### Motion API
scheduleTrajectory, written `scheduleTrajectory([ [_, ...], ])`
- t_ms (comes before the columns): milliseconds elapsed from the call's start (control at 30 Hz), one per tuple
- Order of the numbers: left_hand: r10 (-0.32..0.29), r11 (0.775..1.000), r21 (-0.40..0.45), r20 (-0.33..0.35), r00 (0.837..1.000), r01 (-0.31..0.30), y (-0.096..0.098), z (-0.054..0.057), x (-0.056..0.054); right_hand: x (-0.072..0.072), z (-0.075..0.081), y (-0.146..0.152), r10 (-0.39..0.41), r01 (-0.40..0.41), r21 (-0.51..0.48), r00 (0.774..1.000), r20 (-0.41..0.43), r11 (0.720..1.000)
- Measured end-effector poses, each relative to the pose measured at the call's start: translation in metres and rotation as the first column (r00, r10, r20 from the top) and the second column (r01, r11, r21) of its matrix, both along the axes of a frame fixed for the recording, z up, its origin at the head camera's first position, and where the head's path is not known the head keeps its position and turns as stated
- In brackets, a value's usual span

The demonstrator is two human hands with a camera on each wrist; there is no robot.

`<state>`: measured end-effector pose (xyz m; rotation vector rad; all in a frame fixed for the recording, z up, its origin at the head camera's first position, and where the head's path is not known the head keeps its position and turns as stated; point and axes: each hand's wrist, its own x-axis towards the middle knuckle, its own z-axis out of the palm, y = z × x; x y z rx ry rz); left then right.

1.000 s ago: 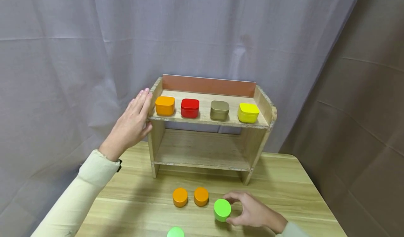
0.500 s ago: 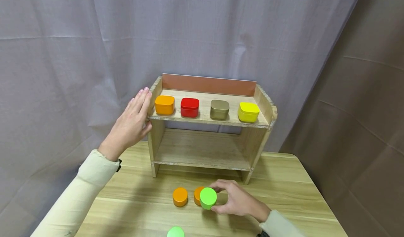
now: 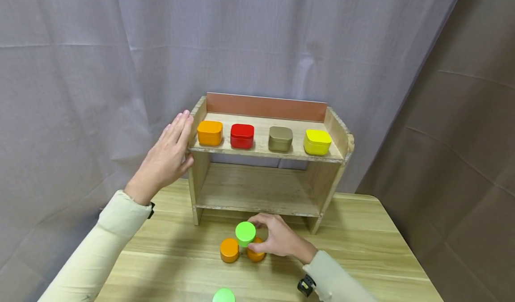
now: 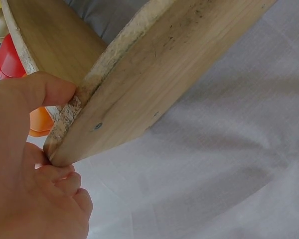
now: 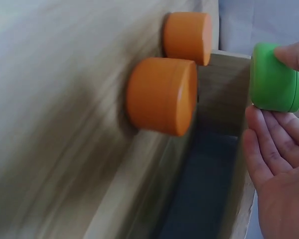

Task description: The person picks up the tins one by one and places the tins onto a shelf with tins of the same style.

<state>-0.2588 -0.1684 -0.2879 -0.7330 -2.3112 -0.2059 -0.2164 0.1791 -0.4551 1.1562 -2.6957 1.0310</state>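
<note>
My right hand [image 3: 279, 237] pinches a round green lidded jar [image 3: 245, 233] between thumb and fingers, raised over the table in front of the shelf. In the right wrist view the thumb lies on one side of this green jar [image 5: 276, 77] and the fingers on the other. Two round orange jars [image 3: 229, 250] stand on the table right by it; the right-hand one is partly hidden by the hand. My left hand [image 3: 166, 154] grips the left side panel of the small wooden shelf [image 3: 257, 190], thumb at its front edge [image 4: 72, 109].
On the shelf's top board stand an orange square jar [image 3: 210, 133], a red one [image 3: 242, 136], an olive one [image 3: 280, 139] and a yellow one [image 3: 317, 142]. Another green lid [image 3: 223, 295] shows at the bottom edge. A grey curtain [image 3: 257, 38] hangs behind.
My right hand has carried the green jar leftward and up toward the shelf, passing over the right-hand orange jar. The left hand stays on the side panel.
</note>
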Motion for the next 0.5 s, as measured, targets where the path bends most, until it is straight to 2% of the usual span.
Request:
scheduleTrajectory([
  [500,-0.015,1.000,0.015,-0.016,1.000,0.015,0.000,-0.001,0.000,-0.020,0.013,-0.044,-0.053,0.052,-0.013,0.998,-0.025,0.999],
])
